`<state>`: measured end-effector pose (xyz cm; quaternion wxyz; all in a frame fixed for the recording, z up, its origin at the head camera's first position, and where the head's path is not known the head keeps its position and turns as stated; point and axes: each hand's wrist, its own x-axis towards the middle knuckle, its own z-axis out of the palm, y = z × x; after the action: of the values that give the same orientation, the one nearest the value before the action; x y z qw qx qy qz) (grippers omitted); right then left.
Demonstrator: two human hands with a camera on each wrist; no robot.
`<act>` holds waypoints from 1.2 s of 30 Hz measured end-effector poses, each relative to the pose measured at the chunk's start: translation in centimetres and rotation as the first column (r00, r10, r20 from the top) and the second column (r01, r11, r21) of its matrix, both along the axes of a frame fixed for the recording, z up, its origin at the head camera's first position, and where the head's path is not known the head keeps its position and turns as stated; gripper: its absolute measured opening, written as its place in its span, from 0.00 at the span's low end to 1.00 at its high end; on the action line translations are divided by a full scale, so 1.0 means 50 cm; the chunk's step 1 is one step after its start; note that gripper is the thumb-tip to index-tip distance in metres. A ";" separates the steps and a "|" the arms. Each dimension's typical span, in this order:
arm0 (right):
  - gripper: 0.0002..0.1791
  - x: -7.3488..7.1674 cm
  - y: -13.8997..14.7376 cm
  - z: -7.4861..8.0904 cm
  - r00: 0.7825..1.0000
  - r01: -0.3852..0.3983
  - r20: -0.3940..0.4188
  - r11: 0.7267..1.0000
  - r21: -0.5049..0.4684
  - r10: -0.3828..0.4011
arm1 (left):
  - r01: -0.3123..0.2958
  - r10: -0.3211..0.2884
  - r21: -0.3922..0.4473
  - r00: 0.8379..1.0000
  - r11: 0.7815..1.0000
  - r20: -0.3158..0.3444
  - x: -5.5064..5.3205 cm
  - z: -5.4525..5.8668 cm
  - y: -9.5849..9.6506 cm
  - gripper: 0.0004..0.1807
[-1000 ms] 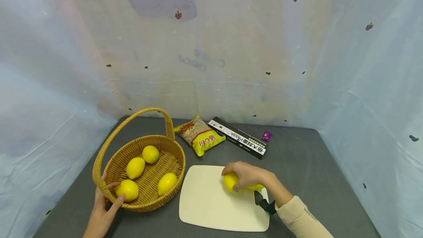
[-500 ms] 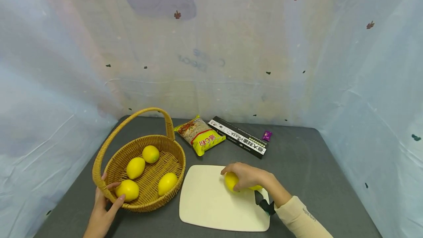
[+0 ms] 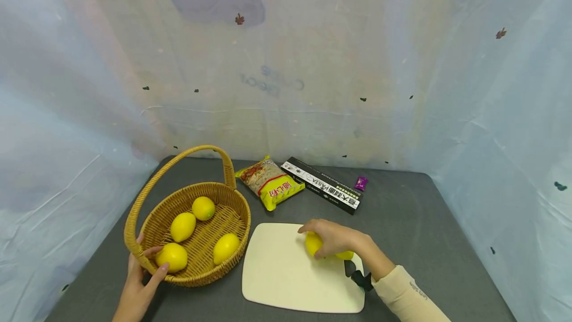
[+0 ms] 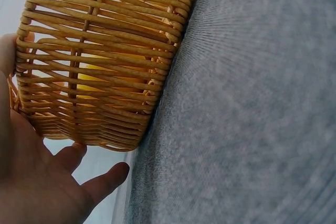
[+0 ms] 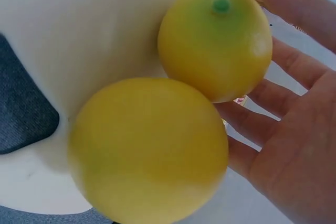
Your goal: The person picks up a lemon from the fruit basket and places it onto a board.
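My left hand [image 3: 139,282] grips the near-left rim of a wicker basket [image 3: 203,241], thumb inside and fingers outside. In the left wrist view, two fingers stick out below the woven wall. Several lemons lie in the basket, one lemon [image 3: 172,257] right by my left thumb. My right hand [image 3: 331,236] holds a lemon [image 3: 313,245] on a cream cutting board [image 3: 281,277], fingers curving round its far side. A second lemon [image 5: 147,150] lies beside it under my palm, its end showing in the head view.
A bag of pasta [image 3: 270,183] and a long black pasta box [image 3: 321,185] lie behind the board. Farther right is a small purple packet [image 3: 361,183]. Plastic sheeting [image 3: 286,63] surrounds the grey table [image 3: 424,242]. The board has a handle hole at its right end.
The lemon under my right fingers has shifted slightly to the right. My left hand and the basket stay put.
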<state>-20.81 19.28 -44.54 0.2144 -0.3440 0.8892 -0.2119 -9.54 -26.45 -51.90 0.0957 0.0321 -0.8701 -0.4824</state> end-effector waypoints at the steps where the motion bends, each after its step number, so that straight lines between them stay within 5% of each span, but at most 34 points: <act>1: 0.36 -0.001 0.000 0.000 1.000 -0.001 0.002 1.000 -0.001 0.001 | 0.000 0.000 0.001 1.000 1.000 -0.002 0.000 0.000 0.000 0.28; 25: 0.31 -0.023 0.002 0.038 0.999 -0.009 0.046 0.992 -0.128 0.015 | 0.008 -0.008 0.016 1.000 1.000 0.003 0.000 -0.001 -0.001 0.28; 36: 0.29 -0.052 -0.074 0.086 0.999 -0.051 -0.018 0.987 -0.152 0.049 | 0.013 -0.013 0.015 1.000 1.000 -0.007 0.002 -0.004 -0.003 0.28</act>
<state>-23.42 15.58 -40.26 0.1864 -0.3829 0.8631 -0.2714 -9.45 -26.61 -52.09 0.0952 0.0256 -0.8662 -0.4899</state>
